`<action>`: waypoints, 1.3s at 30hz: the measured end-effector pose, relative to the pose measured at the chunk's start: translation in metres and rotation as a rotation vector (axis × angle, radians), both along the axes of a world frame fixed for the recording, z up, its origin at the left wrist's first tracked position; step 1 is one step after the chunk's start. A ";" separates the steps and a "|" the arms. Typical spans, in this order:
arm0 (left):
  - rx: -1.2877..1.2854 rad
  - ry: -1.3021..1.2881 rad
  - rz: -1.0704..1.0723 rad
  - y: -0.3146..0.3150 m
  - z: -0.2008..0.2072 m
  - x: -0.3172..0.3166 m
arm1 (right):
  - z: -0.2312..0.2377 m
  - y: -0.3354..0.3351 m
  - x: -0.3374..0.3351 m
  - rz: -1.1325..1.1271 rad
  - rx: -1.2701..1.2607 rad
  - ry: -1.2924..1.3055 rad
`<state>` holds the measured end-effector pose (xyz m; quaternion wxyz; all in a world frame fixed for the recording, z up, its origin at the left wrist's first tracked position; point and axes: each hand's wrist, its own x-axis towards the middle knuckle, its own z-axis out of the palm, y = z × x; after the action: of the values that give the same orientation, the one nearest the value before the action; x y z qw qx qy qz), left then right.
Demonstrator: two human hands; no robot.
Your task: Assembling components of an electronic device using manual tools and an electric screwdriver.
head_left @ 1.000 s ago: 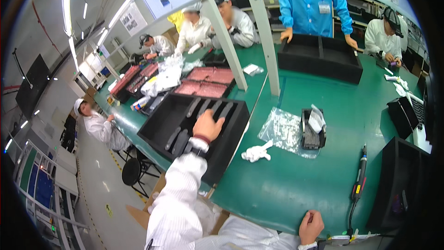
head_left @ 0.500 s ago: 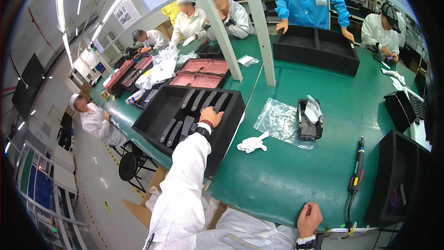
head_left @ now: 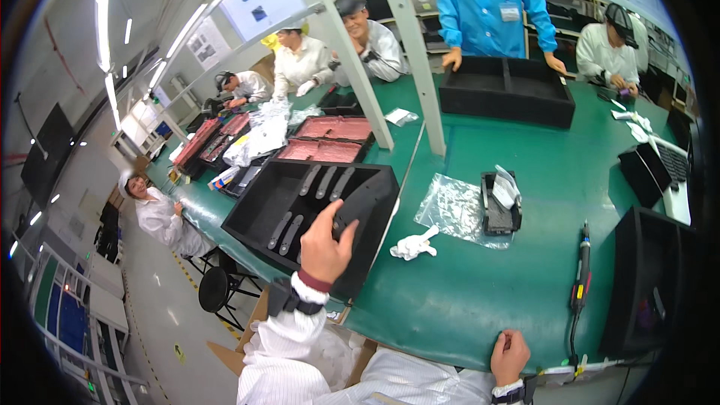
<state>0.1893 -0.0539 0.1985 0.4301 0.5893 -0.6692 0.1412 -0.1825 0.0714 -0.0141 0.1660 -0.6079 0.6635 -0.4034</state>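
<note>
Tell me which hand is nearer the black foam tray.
Left. The left hand rests on the tray's near edge; the right hand sits at the table's front edge, well away.

Workshop interior. Long green-topped bench [head_left: 480,307] crossed by white slanted frame posts [head_left: 409,45]. Grey floor [head_left: 161,307] with yellow markings, left. Round black stool [head_left: 214,289] beside the bench. Ceiling strip lights [head_left: 105,7] lit. Dark wall screens [head_left: 45,150] far left.
</note>
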 end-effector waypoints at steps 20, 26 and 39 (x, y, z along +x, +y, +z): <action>0.136 0.098 -0.685 0.087 -0.087 -0.145 | 0.114 -0.037 0.000 0.612 -0.122 -0.469; 0.109 0.115 -0.657 0.091 -0.091 -0.130 | 0.113 -0.046 0.011 0.730 -0.224 -0.500; 0.681 0.407 -0.600 0.091 -0.128 -0.137 | 0.034 -0.030 0.025 0.263 0.180 -0.474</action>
<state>0.0523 0.0375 0.0703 0.3567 0.4934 -0.7199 -0.3332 -0.1575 0.0413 0.0200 0.4207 -0.5601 0.5548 -0.4489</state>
